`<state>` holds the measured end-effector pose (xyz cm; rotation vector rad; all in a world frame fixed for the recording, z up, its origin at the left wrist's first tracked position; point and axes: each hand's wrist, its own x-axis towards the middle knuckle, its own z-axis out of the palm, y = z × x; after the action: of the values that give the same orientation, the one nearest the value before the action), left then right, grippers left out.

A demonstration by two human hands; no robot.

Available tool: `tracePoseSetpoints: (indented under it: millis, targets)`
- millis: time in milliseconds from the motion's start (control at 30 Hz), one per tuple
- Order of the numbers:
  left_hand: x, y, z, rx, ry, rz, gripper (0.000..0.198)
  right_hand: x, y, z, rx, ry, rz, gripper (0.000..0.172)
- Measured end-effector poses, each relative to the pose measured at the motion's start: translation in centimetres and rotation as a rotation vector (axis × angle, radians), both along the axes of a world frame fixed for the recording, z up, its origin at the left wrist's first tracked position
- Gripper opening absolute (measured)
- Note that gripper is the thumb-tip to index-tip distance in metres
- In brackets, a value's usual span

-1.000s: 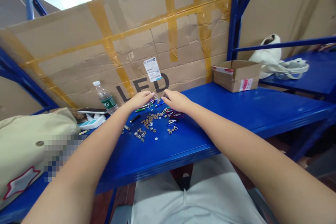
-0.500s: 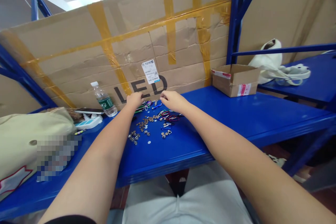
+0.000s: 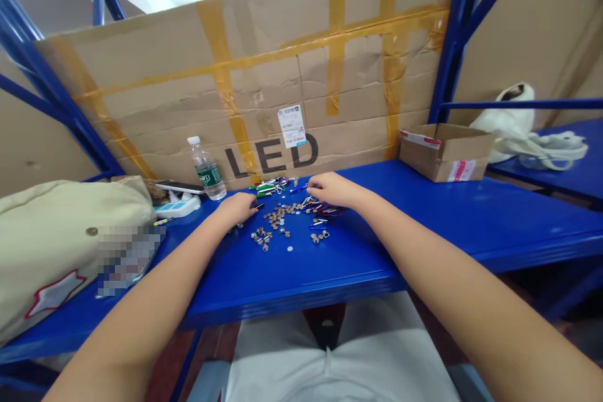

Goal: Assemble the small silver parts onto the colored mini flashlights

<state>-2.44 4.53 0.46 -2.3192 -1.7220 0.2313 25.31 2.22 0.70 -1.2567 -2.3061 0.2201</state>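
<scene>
The left hand (image 3: 240,206), which a moment ago was up beside the right among the coloured clips, now lies lower and further left of centre frame, fingers curled down onto a small dark stick-like piece (image 3: 258,206) on the blue metal shelf (image 3: 424,226); whether it pinches that piece I cannot tell. The right hand (image 3: 332,188) stays over the heap of coloured metal carabiner clips (image 3: 323,207), fingers bent, its hold hidden. A scatter of small brass-coloured round metal parts (image 3: 277,217) lies between the two hands. So the work looks to have split: one hand per pile.
</scene>
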Motion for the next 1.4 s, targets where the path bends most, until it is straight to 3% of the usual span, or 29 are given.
tracePoseSetpoints:
  millis: [233, 433, 633, 800, 967, 1200, 1400]
  targets:
    - [0.6, -1.4, 0.4, 0.095, -0.329, -0.151, 0.025, -2.2, -1.6, -0.7, -0.009, -0.149, 0.205, 0.017]
    - [1.9, -3.8, 0.8, 0.117, -0.537, -0.349, 0.02, -2.6, -4.0, 0.6, -0.056, -0.154, 0.28, 0.014]
    - [3.0, -4.6, 0.5, 0.11, -0.553, -0.481, 0.019, -2.8, -4.7, 0.8, -0.217, -0.218, 0.308, 0.015]
    - [3.3, -5.1, 0.7, 0.096, -0.539, -0.488, 0.022, -3.1, -4.3, 0.2, -0.205, -0.209, 0.265, 0.018]
    - [3.4, -5.2, 0.7, 0.101, -0.487, -0.464, 0.024, -1.2, -3.9, 1.0, -0.29, -0.289, 0.278, 0.016]
    - [3.6, -5.3, 0.6, 0.08, -0.472, -0.505, 0.026, 0.1, -3.7, 1.6, -0.396, -0.455, 0.347, 0.033]
    - [3.8, -5.3, 0.5, 0.069, -0.464, -0.514, 0.027, -1.0, -3.7, 0.7, -0.364, -0.372, 0.319, 0.018]
